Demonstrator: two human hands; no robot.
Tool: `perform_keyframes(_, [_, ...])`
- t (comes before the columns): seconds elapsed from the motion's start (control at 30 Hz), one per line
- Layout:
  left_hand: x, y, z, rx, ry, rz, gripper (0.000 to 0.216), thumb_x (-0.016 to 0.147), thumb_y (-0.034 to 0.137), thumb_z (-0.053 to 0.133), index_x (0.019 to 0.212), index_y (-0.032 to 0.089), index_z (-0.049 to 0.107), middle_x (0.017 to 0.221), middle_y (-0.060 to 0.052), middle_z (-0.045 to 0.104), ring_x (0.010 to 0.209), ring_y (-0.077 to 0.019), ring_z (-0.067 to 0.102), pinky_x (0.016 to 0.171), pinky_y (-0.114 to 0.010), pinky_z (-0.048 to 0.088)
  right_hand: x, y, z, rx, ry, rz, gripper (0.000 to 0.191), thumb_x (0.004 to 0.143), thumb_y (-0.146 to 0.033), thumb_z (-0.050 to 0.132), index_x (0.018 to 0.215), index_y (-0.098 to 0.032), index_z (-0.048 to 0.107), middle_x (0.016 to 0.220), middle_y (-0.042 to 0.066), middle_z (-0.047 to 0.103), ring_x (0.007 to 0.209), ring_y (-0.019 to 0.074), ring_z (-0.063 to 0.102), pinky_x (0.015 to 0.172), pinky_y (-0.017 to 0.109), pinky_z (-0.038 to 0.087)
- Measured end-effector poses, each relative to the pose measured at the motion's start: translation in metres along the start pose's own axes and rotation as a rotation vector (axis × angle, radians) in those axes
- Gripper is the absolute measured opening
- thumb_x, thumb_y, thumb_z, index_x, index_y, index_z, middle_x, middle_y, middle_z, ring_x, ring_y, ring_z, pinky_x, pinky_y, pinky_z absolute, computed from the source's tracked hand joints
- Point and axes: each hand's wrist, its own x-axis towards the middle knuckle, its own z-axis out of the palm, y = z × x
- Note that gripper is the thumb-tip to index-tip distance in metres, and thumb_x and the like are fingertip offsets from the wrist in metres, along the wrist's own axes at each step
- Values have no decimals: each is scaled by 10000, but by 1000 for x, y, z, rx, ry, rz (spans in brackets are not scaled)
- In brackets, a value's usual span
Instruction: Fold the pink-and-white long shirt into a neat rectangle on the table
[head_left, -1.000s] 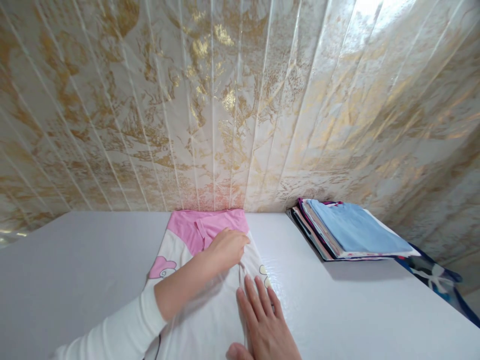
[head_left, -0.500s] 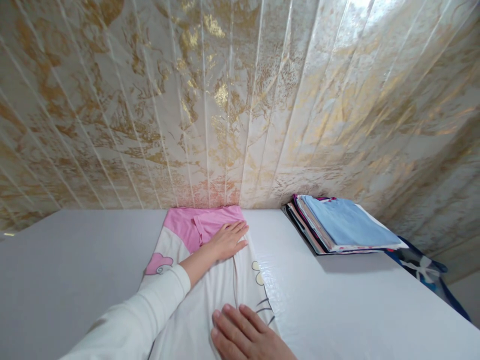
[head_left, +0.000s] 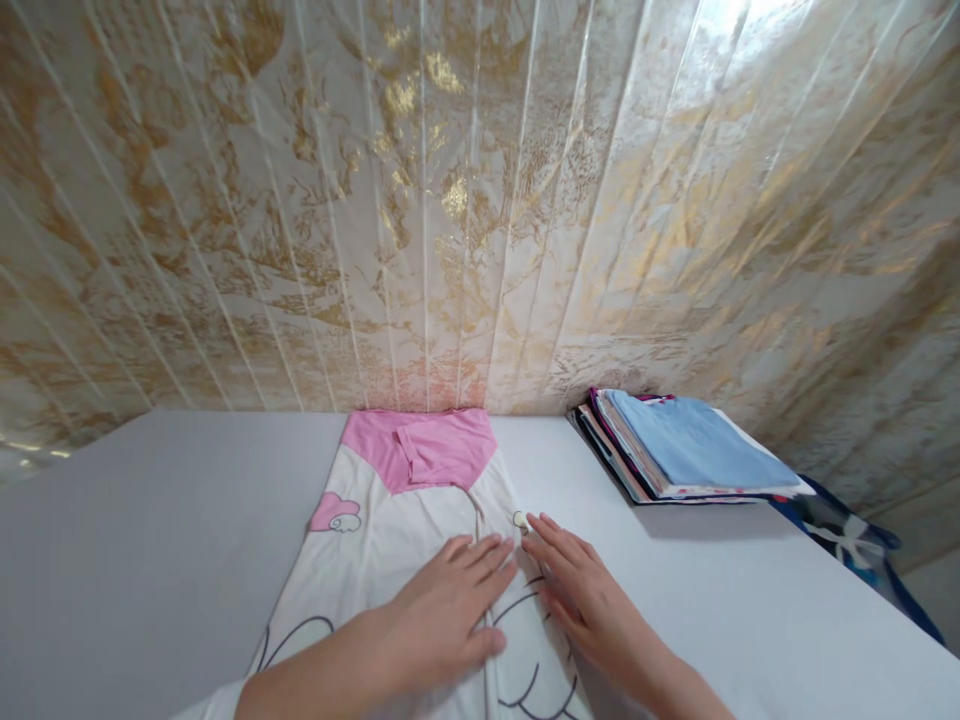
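The left hand [head_left: 450, 612] and right hand [head_left: 583, 592] are being laid flat, open and gripping nothing, side by side on the white cartoon-printed cloth garment [head_left: 375, 525], whose long axis is running straight ahead, pink end farthest, on the white worktop [head_left: 150, 520].

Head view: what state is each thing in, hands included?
white-and-pink garment, spread flat on the table.
left hand, open, palm flat on garment.
right hand, open, flat at garment's right edge.
stack of folded clothes, neat, blue piece on top.
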Motion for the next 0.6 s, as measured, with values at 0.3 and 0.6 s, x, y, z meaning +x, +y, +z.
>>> perform_keyframes(0.3, [-27, 15, 46, 209, 39, 222, 488, 974, 346, 444, 1439, 266, 318, 1512, -162, 289, 1375, -348, 314, 1017, -527, 404, 0, 7, 0, -94, -45, 24, 527, 906, -112, 358, 1422, -197, 418, 1499, 73, 354, 1411, 232, 243, 1093, 469, 349])
perform_keyframes(0.6, [-34, 36, 65, 249, 206, 356, 399, 1031, 227, 295, 1424, 172, 337, 1382, -53, 526, 1277, -160, 485, 975, -265, 431, 7, -17, 21, -88, -73, -132, 564, 916, -201, 467, 1464, -169, 337, 1526, 93, 278, 1412, 238, 239, 1119, 451, 321])
